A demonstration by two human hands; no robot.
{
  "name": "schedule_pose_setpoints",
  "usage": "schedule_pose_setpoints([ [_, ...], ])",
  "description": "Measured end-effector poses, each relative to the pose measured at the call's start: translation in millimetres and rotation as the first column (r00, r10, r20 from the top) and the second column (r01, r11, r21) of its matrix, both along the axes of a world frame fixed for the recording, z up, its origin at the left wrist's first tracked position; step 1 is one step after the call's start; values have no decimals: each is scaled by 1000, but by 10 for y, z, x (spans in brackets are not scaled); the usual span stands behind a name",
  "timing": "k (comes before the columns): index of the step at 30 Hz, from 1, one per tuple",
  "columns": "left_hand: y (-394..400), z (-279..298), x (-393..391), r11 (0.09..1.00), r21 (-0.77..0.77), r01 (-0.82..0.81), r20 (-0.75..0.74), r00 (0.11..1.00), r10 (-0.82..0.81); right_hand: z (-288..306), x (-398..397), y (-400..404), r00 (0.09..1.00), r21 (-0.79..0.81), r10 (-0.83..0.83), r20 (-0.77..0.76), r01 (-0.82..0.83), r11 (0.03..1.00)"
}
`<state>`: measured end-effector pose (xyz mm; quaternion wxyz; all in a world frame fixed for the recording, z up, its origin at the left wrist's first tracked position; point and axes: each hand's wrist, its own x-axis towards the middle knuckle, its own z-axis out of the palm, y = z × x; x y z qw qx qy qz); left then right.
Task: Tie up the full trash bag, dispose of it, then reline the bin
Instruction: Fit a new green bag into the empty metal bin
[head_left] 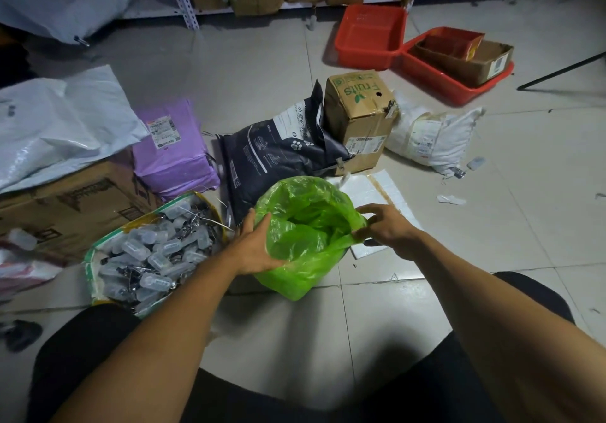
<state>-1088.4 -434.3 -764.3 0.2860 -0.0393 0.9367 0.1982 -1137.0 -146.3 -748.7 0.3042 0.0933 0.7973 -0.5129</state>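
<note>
A translucent green trash bag [305, 235] stands open on the tiled floor in front of me, draped over a bin that it almost fully hides. My left hand [254, 247] grips the bag's left rim, with the plastic bunched under the fingers. My right hand [385, 226] pinches the bag's right rim and pulls it outward, with the other fingers spread. The bag's mouth is loose and crumpled inward, and nothing inside it can be made out.
A sack of clear plastic tags [154, 252] sits left of the bag. A black pet-food bag [278, 157], a purple parcel [172, 150], a fruit carton [359, 117] and white parcels lie behind. Red baskets [370, 37] and shelving stand at the back. A white sheet [380, 199] lies to the right.
</note>
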Motion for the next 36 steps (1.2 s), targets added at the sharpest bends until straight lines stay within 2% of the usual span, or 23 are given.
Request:
schedule_pose_setpoints([
  [5, -73, -38, 66, 990, -89, 112, 15, 994, -111, 48, 2, 68, 999, 70, 47, -12, -46, 996],
  [10, -50, -117, 78, 989, -142, 51, -69, 996, -61, -52, -79, 89, 992, 172, 113, -48, -103, 980],
  [14, -13, -197, 103, 988, -156, 12, -123, 992, -31, -117, -98, 116, 964, 418, 226, -137, -151, 896],
  [16, -8, -226, 105, 990, -143, 8, -131, 991, -27, -131, -113, 124, 955, 477, 233, -185, -120, 870],
  [18, -11, -241, 106, 995, -100, -2, -147, 989, -13, -132, -117, 110, 971, 408, 141, -191, -51, 911],
  [21, -14, -238, 104, 1000, -8, -6, -128, 992, 5, -102, -49, 90, 998, 149, -45, 38, 39, 988],
  [24, -6, -205, 94, 996, 81, -49, -53, 997, 53, -69, 41, 109, 987, 23, -12, 159, 9, 1000],
  [28, -5, -132, 60, 994, 98, -46, 12, 999, 45, -76, 92, 182, 989, -167, 73, 125, -51, 985],
  [32, -1, -112, 16, 998, 45, -37, 10, 999, 37, -121, 80, 243, 985, -163, 140, 101, -123, 979],
  [36, 31, -120, 38, 999, 8, -37, -12, 999, 38, -184, 39, 240, 967, 17, 248, 65, -249, 968],
])
